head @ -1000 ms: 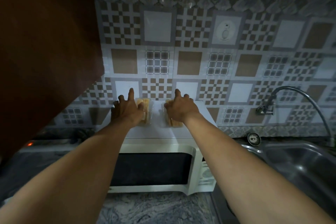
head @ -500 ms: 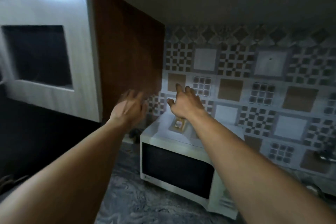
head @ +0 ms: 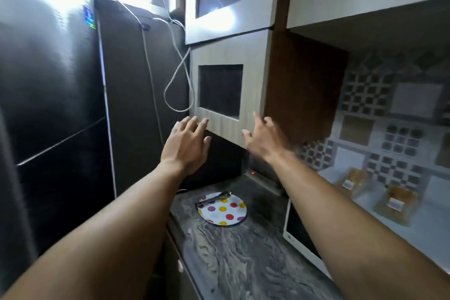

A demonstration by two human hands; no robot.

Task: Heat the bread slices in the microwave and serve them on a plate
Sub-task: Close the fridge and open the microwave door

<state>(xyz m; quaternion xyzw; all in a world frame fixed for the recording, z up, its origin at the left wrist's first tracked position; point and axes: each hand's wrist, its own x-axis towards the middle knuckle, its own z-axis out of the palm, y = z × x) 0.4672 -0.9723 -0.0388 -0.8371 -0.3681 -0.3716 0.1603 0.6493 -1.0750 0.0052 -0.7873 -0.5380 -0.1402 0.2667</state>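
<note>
Worktop (head: 243,260): grey marbled stone.
Plate (head: 225,212): white with coloured dots, lying flat on the worktop, left of the microwave.
Tongs (head: 215,198): metal, resting on the plate's far rim.
Microwave (head: 295,230): white, standing at the worktop's right end.

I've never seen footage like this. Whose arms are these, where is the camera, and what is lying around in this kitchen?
No machine here: a person wears a camera on the head, so you look down along their own arms. The left hand and right hand are both open and empty, raised in front of a wall cabinet door. On the dark marbled counter lies a polka-dot plate with metal tongs resting on it. To the right stands a white microwave, with two clear packs of bread on top. A dark fridge stands on the left.
</note>
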